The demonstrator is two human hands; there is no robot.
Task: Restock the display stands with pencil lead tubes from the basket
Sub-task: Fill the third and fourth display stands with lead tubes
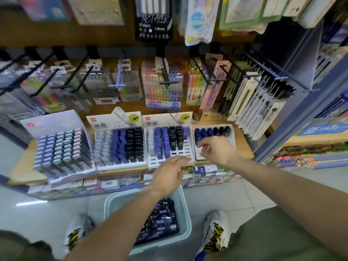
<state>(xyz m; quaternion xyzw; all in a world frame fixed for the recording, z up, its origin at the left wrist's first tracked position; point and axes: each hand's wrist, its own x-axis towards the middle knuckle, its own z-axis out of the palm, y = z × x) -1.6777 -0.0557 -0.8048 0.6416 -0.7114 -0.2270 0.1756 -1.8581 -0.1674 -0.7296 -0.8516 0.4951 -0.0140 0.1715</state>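
— Shelf (243, 146) first: what stands along its front edge?

— Four white display stands in a row. The far-left stand (62, 147) is full of pale blue and grey tubes. The second stand (118, 146) is nearly full, grey, blue and black. The third stand (169, 144) has blue and black tubes at the back and bare slots along its front. The fourth stand (214, 140), toward the shelf's right edge, has only a back row of dark tubes.

— And the hands?

— The right hand (216, 149) is over the fourth stand, fingers loosely curled downward. It is blurred, so I cannot tell whether it pinches a tube. The left hand (169, 174) reaches toward the front edge of the third stand, fingers stretched forward and relaxed, a ring (175, 159) on one; nothing shows in it.

— Where is the stock?

— In the pale green basket (185, 210) on the tiled floor just below the shelf, between the person's shoes. The pencil lead tubes (162, 219), blue and black, lie heaped inside, partly hidden by the left forearm.

— Above the stands?

— Pen packs (163, 85) hang on hooks.
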